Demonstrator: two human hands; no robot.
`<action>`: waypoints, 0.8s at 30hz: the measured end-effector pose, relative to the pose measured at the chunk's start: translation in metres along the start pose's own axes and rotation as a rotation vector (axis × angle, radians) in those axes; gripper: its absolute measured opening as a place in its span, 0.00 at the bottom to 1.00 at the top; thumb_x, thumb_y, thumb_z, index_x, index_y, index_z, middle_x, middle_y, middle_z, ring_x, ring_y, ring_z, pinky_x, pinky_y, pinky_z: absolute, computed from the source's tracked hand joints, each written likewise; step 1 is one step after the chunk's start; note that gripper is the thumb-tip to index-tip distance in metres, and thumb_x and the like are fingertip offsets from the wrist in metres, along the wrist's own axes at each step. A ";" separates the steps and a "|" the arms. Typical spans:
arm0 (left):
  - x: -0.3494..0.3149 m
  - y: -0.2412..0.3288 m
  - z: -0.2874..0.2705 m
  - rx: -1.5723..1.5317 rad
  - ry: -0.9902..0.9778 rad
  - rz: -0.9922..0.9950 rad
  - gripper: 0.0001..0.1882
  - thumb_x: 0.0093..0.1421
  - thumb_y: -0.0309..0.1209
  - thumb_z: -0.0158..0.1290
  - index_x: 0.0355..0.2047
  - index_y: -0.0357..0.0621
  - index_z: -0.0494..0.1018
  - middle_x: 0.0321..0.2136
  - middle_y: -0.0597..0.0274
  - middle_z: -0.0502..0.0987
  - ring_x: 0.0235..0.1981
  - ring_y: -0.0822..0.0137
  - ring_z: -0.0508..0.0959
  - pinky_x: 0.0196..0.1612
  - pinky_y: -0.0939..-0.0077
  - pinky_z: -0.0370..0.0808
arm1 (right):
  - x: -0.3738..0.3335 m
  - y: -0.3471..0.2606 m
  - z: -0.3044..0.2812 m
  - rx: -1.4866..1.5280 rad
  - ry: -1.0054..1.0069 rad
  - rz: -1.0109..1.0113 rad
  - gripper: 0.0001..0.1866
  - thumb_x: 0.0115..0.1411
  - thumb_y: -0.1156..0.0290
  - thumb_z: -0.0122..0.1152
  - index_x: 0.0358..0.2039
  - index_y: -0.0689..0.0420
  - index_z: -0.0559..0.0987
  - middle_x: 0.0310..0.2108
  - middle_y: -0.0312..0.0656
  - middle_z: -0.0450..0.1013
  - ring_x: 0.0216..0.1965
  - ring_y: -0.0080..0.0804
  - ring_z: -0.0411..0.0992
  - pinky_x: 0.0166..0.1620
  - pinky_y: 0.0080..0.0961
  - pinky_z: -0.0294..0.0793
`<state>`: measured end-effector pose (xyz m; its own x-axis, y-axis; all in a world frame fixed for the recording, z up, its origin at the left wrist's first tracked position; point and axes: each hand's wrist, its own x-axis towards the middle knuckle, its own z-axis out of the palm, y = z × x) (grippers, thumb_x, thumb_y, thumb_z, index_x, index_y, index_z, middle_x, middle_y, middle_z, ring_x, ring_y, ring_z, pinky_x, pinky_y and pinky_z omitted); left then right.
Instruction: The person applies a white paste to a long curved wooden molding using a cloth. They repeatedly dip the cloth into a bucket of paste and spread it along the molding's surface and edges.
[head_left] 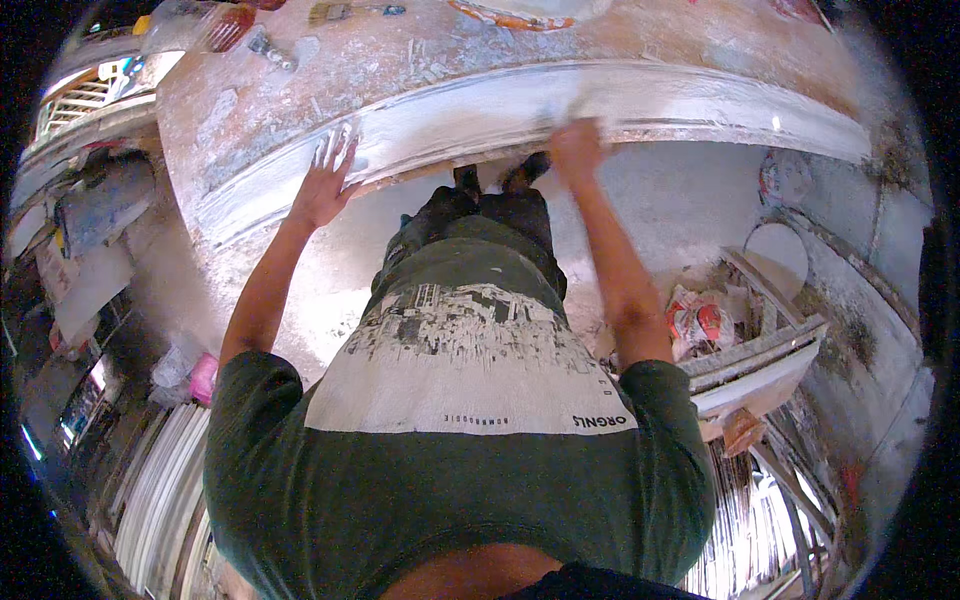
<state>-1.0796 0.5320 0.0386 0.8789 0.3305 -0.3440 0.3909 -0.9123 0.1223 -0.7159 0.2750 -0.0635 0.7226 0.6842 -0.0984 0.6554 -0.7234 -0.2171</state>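
A long board coated in white (450,105) lies along the near edge of a stained brown worktable (300,105). My left hand (328,182) rests on the board's left part, its fingers apart and whitened at the tips. Over the near edge of the board, right of the middle, my right hand (578,150) is smeared by motion. It looks closed, with a blurred greyish shape just beyond its fingers. What that shape is does not show.
On the table's far side lie a paintbrush (272,50), another wooden-handled brush (345,12) and a clear and red container (230,28). To my right stands a wooden frame (760,360) beside a red and white bag (700,318). Long white strips (165,500) are stacked at lower left.
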 end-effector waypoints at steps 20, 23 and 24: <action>0.230 0.199 -0.038 0.132 0.092 0.747 0.29 0.62 0.53 0.38 0.64 0.69 0.52 0.63 0.63 0.55 0.63 0.53 0.54 0.64 0.48 0.48 | 0.024 0.083 -0.054 0.078 -0.043 0.045 0.18 0.53 0.60 0.51 0.29 0.63 0.79 0.35 0.57 0.74 0.39 0.57 0.72 0.47 0.48 0.70; 0.300 0.271 -0.044 0.144 0.148 0.782 0.29 0.61 0.51 0.40 0.63 0.69 0.54 0.63 0.67 0.56 0.64 0.60 0.54 0.64 0.50 0.48 | 0.059 0.136 -0.073 0.132 -0.005 0.314 0.20 0.57 0.58 0.46 0.32 0.63 0.79 0.39 0.57 0.74 0.42 0.57 0.72 0.49 0.48 0.69; 0.324 0.298 -0.050 0.141 0.173 0.794 0.28 0.61 0.49 0.41 0.62 0.68 0.55 0.62 0.68 0.56 0.64 0.62 0.53 0.64 0.50 0.48 | 0.073 0.169 -0.078 0.073 -0.018 0.260 0.22 0.57 0.57 0.45 0.34 0.63 0.79 0.41 0.57 0.73 0.42 0.57 0.72 0.50 0.48 0.68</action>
<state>-0.6646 0.3795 0.0099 0.9135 -0.4031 -0.0544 -0.3920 -0.9082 0.1468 -0.5349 0.1956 -0.0312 0.8603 0.4780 -0.1770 0.4301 -0.8671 -0.2513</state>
